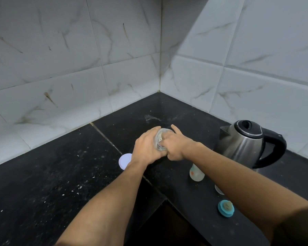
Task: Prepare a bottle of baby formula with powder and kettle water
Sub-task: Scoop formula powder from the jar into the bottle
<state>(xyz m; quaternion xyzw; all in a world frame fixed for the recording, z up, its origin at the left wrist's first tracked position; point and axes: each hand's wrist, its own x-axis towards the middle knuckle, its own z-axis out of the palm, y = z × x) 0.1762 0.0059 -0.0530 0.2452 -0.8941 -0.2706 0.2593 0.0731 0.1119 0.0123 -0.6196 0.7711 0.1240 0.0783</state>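
Note:
My left hand wraps around a clear powder jar standing open on the black counter. My right hand has its fingers dipped into the jar's mouth; whatever they hold is hidden. The jar's white lid lies flat just left of my left wrist. An open baby bottle stands under my right forearm. Its teal ring with the teat lies nearer me on the counter. A steel kettle with a black handle stands to the right, lid closed.
White marbled tile walls meet in a corner behind the jar. The counter has a recessed inner edge near me. A small clear cap peeks out beside my right forearm. Powder specks dot the counter.

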